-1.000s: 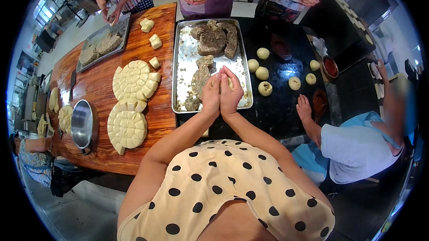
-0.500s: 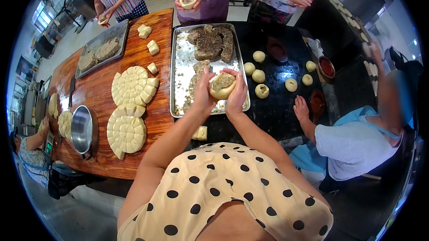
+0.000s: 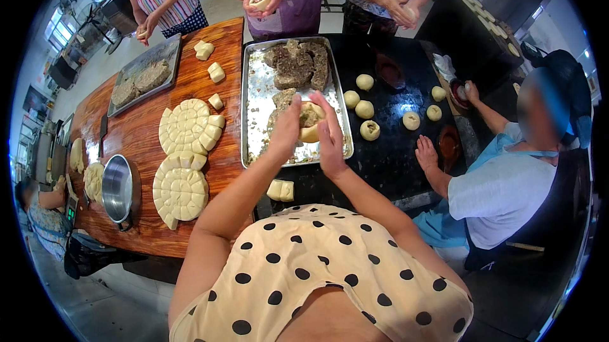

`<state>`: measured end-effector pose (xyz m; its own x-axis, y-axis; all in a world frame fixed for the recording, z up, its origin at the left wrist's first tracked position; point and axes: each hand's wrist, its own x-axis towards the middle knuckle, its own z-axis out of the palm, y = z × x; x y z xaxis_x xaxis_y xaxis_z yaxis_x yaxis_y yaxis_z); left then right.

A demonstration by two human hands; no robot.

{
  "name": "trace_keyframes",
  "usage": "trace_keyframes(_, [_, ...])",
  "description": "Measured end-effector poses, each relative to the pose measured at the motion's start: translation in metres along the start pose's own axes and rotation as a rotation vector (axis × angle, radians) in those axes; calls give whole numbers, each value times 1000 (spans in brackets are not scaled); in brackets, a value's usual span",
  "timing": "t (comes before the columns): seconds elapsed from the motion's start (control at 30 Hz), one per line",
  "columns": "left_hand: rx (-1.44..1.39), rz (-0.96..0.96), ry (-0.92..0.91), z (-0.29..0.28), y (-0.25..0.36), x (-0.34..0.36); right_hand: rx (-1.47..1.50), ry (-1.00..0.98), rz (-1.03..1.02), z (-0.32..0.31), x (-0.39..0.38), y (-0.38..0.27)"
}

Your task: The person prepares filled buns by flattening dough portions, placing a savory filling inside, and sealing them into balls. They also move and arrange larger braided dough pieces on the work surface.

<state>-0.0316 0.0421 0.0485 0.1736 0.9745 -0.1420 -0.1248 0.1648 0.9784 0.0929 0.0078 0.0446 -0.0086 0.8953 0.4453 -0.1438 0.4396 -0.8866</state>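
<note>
My left hand [image 3: 287, 126] and my right hand [image 3: 330, 136] cup a round piece of pale dough [image 3: 309, 131] from either side, its top open on a greyish chunky filling [image 3: 311, 114]. Both hands are over a metal tray [image 3: 260, 69], whose far part carries dark brown lumps of filling [image 3: 303, 63], with lighter filling partly hidden behind my left hand. Several pale dough balls [image 3: 364, 109], some with openings on top, lie on the black worktop right of the tray. A small block of cut dough [image 3: 280, 190] lies below the tray.
Left, a wooden table [image 3: 139, 139] holds scored dough rounds [image 3: 181, 190], a steel bowl [image 3: 115, 187], a knife [image 3: 103, 136] and another tray [image 3: 171, 44]. Co-workers stand opposite and at both sides; one's hand [image 3: 426, 152] rests near a brown dish [image 3: 448, 148].
My cupped fingers have parted from over the dough, showing its open top, and now stand more upright around it. The right-hand co-worker's raised arm has come down to a red bowl.
</note>
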Motion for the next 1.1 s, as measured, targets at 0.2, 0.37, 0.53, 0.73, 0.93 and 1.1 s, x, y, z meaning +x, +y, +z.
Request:
trace_keyframes(0.2, [-55, -181, -189, 3, 26, 9, -492, -173, -105, -28, 2, -10])
trace_keyframes(0.37, [-414, -116, -202, 31, 19, -32, -618, 25, -279, -27, -8, -10])
trace_keyframes(0.53, [-90, -211, -604, -3, 32, -25, -531, -288, -116, -46, -3, -35])
trace_keyframes(0.73, [-289, -239, -368, 19, 25, -45, -665, -134, -340, -33, -11, -40])
trace_keyframes(0.93, [-70, -135, -368, 20, 39, -41, -641, -41, -429, -23, -9, -39])
trace_keyframes(1.1, [-204, -90, -357, 21, 33, -50, -579, -80, -360, -26, -5, -42])
